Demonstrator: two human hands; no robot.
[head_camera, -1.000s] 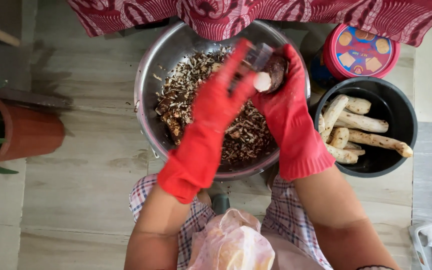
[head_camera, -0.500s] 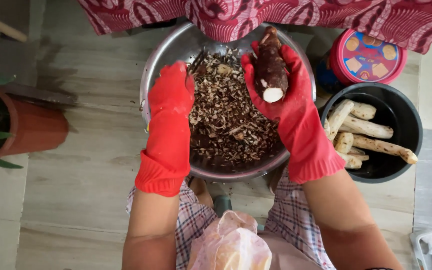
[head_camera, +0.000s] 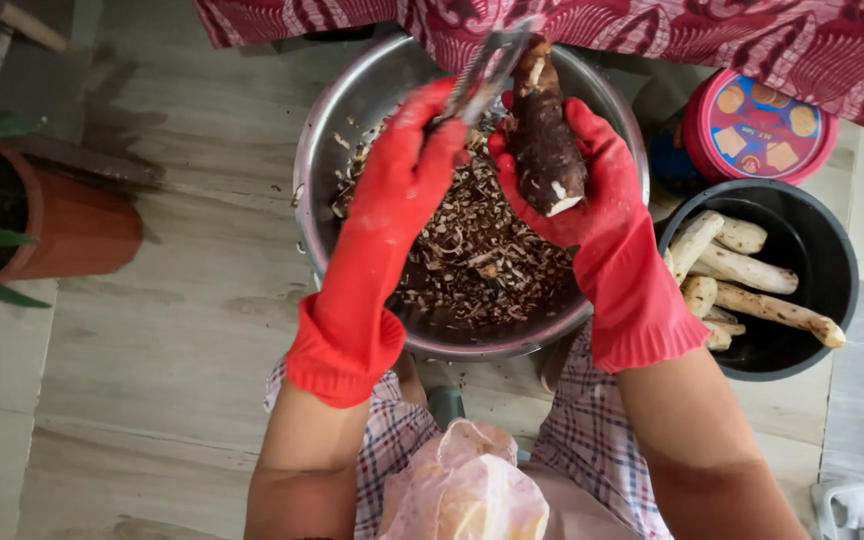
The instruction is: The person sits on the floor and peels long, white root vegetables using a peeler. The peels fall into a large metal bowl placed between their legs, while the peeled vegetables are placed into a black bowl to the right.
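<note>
Both my hands wear red rubber gloves over a steel bowl (head_camera: 337, 120) full of brown peelings. My right hand (head_camera: 582, 190) grips a brown unpeeled root (head_camera: 544, 140), its cut white end pointing toward me. My left hand (head_camera: 407, 170) holds a metal peeler (head_camera: 487, 70), whose blade rests against the far upper end of the root. The two hands are close together above the middle of the bowl.
A black bucket (head_camera: 817, 215) with several peeled pale roots (head_camera: 752, 275) stands to the right. Behind it is a round pink-lidded tin (head_camera: 757, 125). A terracotta plant pot (head_camera: 62, 225) sits at the left on the wooden floor. Patterned red cloth (head_camera: 712, 40) hangs across the top.
My left hand has risen from the bowl's left side with the peeler and met the root's top. My right hand keeps holding the root, now slightly lower and tilted.
</note>
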